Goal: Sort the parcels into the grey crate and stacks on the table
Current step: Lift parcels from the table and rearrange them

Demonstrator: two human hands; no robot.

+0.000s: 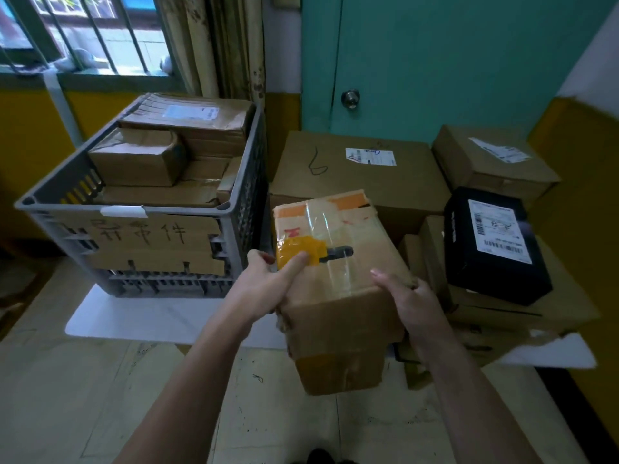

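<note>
Grey plastic crate [246, 202] on the white bench [134, 316] is packed close to its rim with brown parcels. If the held parcel belongs there, it is best lifted clear of the near wall and laid flat on the lower front layer. The large brown cardboard carton [355, 182] behind offers a broad, level top, which looks steadier than the uneven stack under the black box with a white label [492, 242].

The brown cardboard parcel with clear tape and a yellow patch [338, 279] hangs in the air between crate and stacks, over the bench's front edge. The left grip [268, 283] clasps its left edge, thumb across the yellow patch. The right grip [412, 296] curls over the right edge. Its lower end looks crumpled, so level, two-sided support seems wise.

Fingers beneath the parcel are hidden, and no address label shows, so its proper pile cannot be judged. The crate's lower layers are covered. The handwriting on its cardboard sign is hard to read, and the printed labels are blurred.
</note>
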